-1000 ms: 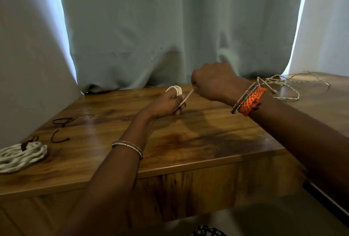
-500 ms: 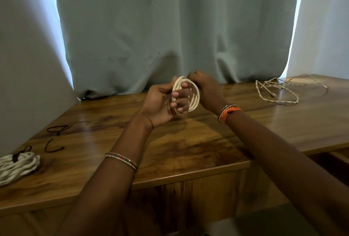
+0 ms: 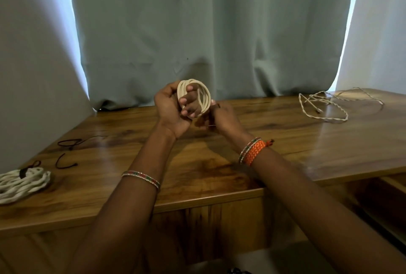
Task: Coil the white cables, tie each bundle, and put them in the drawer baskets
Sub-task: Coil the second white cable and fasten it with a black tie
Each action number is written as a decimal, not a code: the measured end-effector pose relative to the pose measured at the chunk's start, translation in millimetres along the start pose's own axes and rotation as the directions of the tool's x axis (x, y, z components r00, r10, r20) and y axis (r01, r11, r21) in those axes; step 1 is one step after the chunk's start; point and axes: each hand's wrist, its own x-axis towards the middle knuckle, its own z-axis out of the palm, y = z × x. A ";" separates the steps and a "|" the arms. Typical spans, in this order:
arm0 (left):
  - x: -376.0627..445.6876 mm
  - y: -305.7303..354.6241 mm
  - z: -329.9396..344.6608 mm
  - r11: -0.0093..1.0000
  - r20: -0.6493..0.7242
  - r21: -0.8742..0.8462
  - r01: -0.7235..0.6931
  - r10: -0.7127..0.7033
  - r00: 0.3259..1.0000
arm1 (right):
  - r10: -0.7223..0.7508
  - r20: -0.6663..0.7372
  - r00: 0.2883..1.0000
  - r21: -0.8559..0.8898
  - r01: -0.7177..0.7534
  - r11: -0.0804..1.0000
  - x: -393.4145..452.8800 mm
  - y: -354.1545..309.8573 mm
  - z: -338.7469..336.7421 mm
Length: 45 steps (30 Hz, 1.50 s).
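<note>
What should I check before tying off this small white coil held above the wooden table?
1. Small white cable coil wound round the left hand fingers: ok.
2. Loops neat, none slipping off: ok.
3. Right hand securing the cable's loose end: cannot tell, hidden behind the coil.
4. Dark tie strings within reach on the brown wooden table: ok, lying unused at left.
5. Thick white tied bundle put away: not ok, on the table.
6. Drawer baskets ready: cannot tell, out of view.

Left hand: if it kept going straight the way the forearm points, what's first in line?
The left hand, gripping the white cable coil above the wooden table, points up and away toward the grey-green curtain. Nothing else shows in that line, so probably the curtain first; depth is unclear.
</note>
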 end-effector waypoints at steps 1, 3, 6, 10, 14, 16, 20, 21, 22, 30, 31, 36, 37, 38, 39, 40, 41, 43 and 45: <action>0.1 -0.8 -0.3 1.000 -0.030 0.004 -0.020 0.021 0.999 | 0.054 0.000 0.999 0.105 -0.054 0.993 -3.1 -1.5 4.5; 0.1 -2.5 -2.4 0.999 -0.107 -0.003 -0.042 0.041 0.993 | 0.131 -0.011 0.991 0.255 -0.123 0.959 -8.4 -1.7 15.8; -0.2 -6.3 -1.9 0.998 -0.216 0.042 -0.036 0.045 0.975 | 0.185 -0.164 0.969 0.333 -0.123 0.935 -9.9 5.4 37.1; -2.0 -13.0 5.0 0.991 -0.305 0.134 -0.029 0.069 0.950 | 0.228 -0.284 0.931 0.351 -0.120 0.929 -7.9 4.9 53.1; -1.6 -10.7 2.1 0.994 -0.355 0.090 -0.065 0.093 0.930 | 0.260 -0.230 0.938 0.371 -0.163 0.914 -12.1 1.0 56.8; -1.8 -8.9 -0.5 0.994 -0.346 0.091 -0.061 0.089 0.934 | 0.248 -0.192 0.950 0.373 -0.163 0.913 -16.8 -1.0 54.7; 0.1 -3.4 -4.8 0.997 -0.300 0.076 -0.029 0.050 0.953 | 0.192 -0.092 0.977 0.404 -0.140 0.904 -25.6 -5.5 43.0; 0.4 -2.7 -5.7 0.997 -0.288 0.077 -0.013 0.035 0.957 | 0.195 -0.075 0.978 0.408 -0.148 0.901 -27.2 -5.9 40.1; 0.7 -2.7 -6.1 0.997 -0.273 0.072 0.000 0.020 0.962 | 0.201 -0.059 0.978 0.412 -0.159 0.897 -28.6 -6.2 37.6; 5.2 -0.8 -13.1 0.982 -0.060 0.085 0.166 -0.162 0.985 | 0.206 -0.029 0.978 0.339 -0.184 0.923 -32.0 1.2 28.3; 5.2 -0.8 -13.7 0.982 -0.061 0.081 0.172 -0.168 0.984 | 0.206 -0.027 0.978 0.320 -0.186 0.929 -33.0 2.7 27.0; 6.7 -1.6 -13.8 0.993 -0.098 0.030 0.111 -0.108 0.989 | 0.143 0.054 0.988 0.380 -0.153 0.912 -36.8 4.0 21.0; 7.1 -0.9 -13.0 0.995 -0.117 0.018 0.096 -0.094 0.989 | 0.123 0.035 0.992 0.361 -0.127 0.924 -37.1 4.2 20.5; 7.3 -0.6 -12.3 0.997 -0.139 -0.001 0.080 -0.080 0.987 | 0.095 0.003 0.996 0.313 -0.091 0.946 -37.7 4.6 20.5; 7.8 0.0 -12.5 0.997 -0.161 -0.019 0.069 -0.071 0.984 | 0.045 -0.032 0.998 0.243 -0.036 0.969 -38.9 5.0 20.5; 8.6 1.0 -12.9 0.998 -0.185 -0.037 0.058 -0.064 0.981 | -0.035 -0.064 0.997 0.139 0.044 0.989 -40.3 5.3 20.4; 8.9 2.6 -13.1 0.997 -0.211 -0.050 0.057 -0.067 0.975 | -0.145 -0.084 0.986 -0.011 0.145 0.989 -42.6 5.1 19.6; 8.7 6.6 -15.7 0.993 -0.251 -0.084 0.079 -0.098 0.963 | -0.380 -0.033 0.924 -0.337 0.347 0.875 -49.2 5.1 18.2; 8.8 11.6 -23.3 0.979 -0.285 -0.160 0.122 -0.164 0.944 | -0.504 0.121 0.855 -0.529 0.485 0.696 -58.1 3.5 16.4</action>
